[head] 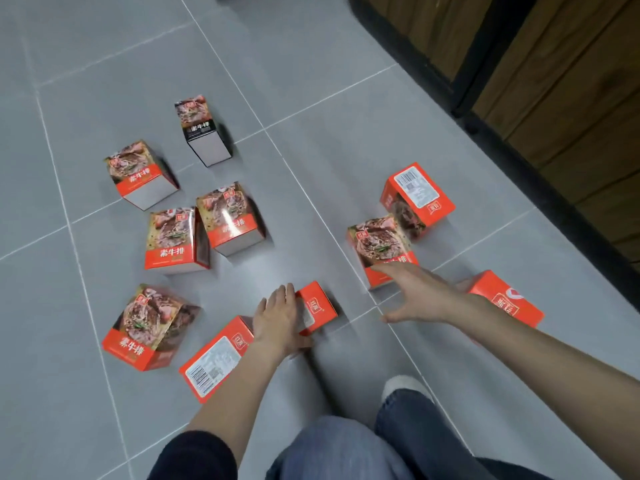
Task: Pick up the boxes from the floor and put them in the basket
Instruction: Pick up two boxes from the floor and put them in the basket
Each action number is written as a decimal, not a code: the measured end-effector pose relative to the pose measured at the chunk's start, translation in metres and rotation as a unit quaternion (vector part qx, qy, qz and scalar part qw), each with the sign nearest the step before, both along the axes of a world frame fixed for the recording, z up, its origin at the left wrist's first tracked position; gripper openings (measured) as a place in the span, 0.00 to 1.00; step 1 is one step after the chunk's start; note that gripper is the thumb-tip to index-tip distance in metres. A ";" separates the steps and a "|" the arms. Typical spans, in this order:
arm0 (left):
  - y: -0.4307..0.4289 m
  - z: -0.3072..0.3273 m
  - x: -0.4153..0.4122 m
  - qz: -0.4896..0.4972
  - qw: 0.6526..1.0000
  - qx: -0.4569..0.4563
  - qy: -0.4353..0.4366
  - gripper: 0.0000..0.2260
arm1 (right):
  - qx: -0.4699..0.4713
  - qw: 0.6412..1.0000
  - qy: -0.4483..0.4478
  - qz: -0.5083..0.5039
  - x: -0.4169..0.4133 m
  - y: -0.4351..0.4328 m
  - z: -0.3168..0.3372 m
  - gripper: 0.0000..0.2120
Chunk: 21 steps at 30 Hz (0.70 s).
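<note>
While the left hand (277, 320) lies with straight fingers against the side of a small orange box (318, 304), the right hand (415, 294) hovers spread and released, holding nothing, just in front of a picture box (379, 245). Whether the left thumb hooks under the small orange box cannot be told. All the boxes stand or lie on the grey tiled floor (311, 98).

Beside the left wrist, on its outer side, lies a barcode box (214, 362), partly covered by the wrist. Left of the left hand sits a tilted box (145, 327). Beyond that hand, a pair of boxes (204, 230) touch each other. Farther still stand a leaning box (142, 174) and a dark-banded box (204, 133).

Beyond the right hand, past the picture box and touching it, lies a label-up box (417, 192). Behind the right forearm, partly hidden, lies a logo box (502, 301).

Nearest the person, a pale shoe (401, 386), blue jeans (346, 452) and a dark sleeve (197, 455) show. Far to the right of the right hand, wooden panels (571, 81) in a black frame border the floor.
</note>
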<state>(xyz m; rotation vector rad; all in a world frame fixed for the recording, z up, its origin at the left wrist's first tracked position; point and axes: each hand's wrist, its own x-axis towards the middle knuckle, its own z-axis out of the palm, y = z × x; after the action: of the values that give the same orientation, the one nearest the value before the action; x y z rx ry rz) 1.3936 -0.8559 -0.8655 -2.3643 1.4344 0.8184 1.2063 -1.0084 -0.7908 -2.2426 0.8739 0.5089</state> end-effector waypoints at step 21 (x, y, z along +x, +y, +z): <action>0.024 0.095 0.046 0.067 0.918 -0.294 0.256 0.42 | -0.052 0.985 -0.118 0.116 0.069 0.017 0.052 0.58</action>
<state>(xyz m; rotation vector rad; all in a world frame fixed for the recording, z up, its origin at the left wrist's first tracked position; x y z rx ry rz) 1.4398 -0.8315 -0.7705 -2.8460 1.9638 1.2601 1.2756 -0.9914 -0.7389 -2.4551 0.5316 0.2961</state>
